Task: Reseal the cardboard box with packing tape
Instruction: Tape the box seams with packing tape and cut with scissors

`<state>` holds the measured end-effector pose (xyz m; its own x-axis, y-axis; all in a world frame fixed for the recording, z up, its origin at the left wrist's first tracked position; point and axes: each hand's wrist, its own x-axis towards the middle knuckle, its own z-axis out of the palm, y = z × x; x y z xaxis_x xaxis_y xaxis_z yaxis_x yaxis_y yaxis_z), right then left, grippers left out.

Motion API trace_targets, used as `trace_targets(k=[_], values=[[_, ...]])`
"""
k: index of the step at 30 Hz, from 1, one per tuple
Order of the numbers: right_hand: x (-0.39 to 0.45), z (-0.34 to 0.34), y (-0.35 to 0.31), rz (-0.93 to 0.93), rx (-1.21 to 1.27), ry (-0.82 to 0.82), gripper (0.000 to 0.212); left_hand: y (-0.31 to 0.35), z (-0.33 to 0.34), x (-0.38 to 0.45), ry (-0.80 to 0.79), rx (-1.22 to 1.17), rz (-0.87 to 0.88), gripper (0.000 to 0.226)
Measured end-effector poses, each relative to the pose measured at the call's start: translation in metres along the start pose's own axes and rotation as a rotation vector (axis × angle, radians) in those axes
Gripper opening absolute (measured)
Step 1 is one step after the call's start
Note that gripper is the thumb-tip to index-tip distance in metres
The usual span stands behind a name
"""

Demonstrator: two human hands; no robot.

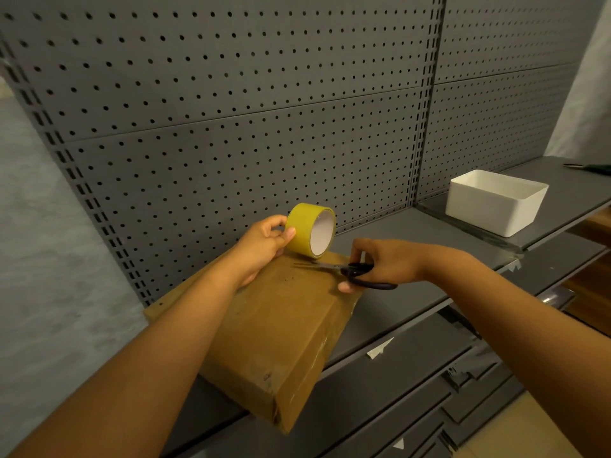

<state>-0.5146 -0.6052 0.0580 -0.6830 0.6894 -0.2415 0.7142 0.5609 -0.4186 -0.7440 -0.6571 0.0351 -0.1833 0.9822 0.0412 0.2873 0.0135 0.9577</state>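
Observation:
A brown cardboard box [274, 335] lies on the grey metal shelf [413, 236], its near corner past the shelf's front edge. My left hand [264, 246] holds a roll of yellowish packing tape [310, 230] upright at the box's far end, the roll's lower edge touching the box top. My right hand [383, 264] grips black-handled scissors [347, 271], fingers through the loops. The thin blades point left just above the box top, right under the roll. Glossy tape shows on the box's right side face.
A white plastic bin [494, 201] stands on the shelf at the right. A dark tool [591, 167] lies at the far right of the upper shelf. Grey pegboard [231, 110] backs the shelf. Lower shelves [429, 391] step out below, with scraps of white tape.

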Motion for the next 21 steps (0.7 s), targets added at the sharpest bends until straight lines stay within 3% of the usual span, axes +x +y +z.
trace_targets(k=[7,14,21], values=[[-0.005,-0.011,0.031,0.035,0.148,0.005,0.035,0.008,0.004,0.008,0.073,0.137,0.102,0.013],[0.009,0.0,0.087,0.233,0.186,0.174,0.037,0.015,0.02,0.018,0.071,0.204,0.167,0.011],[0.031,0.01,0.116,0.32,0.084,0.13,0.039,0.024,0.053,0.038,0.021,0.435,0.227,0.012]])
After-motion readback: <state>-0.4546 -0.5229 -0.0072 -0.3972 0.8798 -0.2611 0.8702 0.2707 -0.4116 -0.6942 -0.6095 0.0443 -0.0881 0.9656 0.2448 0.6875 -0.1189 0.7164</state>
